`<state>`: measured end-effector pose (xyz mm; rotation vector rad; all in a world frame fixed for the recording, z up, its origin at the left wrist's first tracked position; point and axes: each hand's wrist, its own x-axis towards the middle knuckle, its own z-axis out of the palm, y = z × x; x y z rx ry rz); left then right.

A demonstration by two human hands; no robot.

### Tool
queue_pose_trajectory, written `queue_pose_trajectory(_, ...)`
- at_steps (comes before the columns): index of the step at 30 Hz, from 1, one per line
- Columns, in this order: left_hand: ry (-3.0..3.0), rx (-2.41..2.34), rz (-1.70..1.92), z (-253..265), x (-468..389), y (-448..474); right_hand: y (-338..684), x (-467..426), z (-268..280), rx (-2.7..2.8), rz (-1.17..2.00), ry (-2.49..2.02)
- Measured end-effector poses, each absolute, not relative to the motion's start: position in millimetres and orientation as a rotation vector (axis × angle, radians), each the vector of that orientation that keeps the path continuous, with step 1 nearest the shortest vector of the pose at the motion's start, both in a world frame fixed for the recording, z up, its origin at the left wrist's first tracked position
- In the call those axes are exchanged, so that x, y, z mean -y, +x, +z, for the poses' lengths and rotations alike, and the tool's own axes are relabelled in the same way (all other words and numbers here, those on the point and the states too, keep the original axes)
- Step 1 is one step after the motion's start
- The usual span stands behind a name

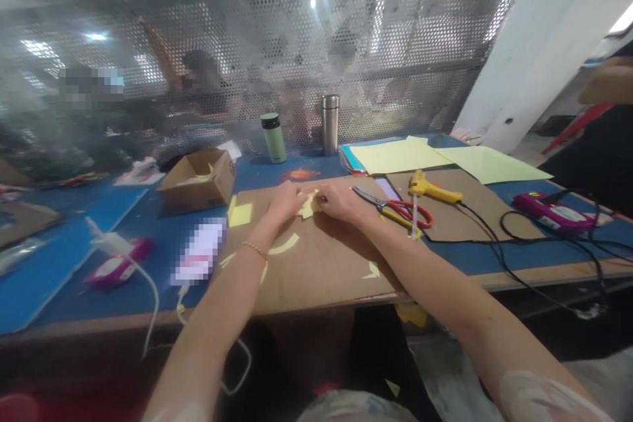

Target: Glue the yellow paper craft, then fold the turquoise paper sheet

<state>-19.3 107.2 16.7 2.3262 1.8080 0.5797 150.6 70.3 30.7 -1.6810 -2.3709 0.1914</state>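
Little yellow paper cutout (310, 206) is right over the cardboard sheet (326, 267), left hand (285, 201) and right hand (340, 202) both pinching it, one per side. Some pale curved scraps (285, 245) are lying closer in, red-handled scissors (380, 203) and a yellow glue gun (440, 192) off right, plus an open box (200, 192) back left.

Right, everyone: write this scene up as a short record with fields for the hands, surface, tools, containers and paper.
Left hand: at the left side of a small yellow paper piece
Right hand: at its right side, fingers curled
Grip: pinched or pressed, unclear
Surface: cardboard on a blue table
Tools: scissors right of the hands; yellow glue gun beyond them
Containers: open box at left; green bottle and steel bottle upright behind
Paper: large yellow sheets at back right; curved strip on the cardboard
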Motion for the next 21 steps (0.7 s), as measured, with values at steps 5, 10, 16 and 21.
queue_pose_trajectory(5, 2.34, -1.838, 0.53, 19.7, -105.5, -18.7, 150.8, -74.1, 26.0, 2.386, 0.179, -1.668)
queue_pose_trajectory(10, 2.343, -1.843, 0.501, 22.1, -104.6, -18.6, 151.3, -76.4, 22.3, 2.382, 0.169, -1.672)
queue_pose_trajectory(16, 2.335, -1.829, 0.544, 21.1, -105.2, -17.1, 152.0, -74.6, 25.3, 2.4, 0.189, -1.676)
queue_pose_trajectory(21, 2.335, -1.824, 0.572, 19.5, -106.5, -15.7, 152.2, -71.2, 29.5, 2.395, 0.191, -1.686)
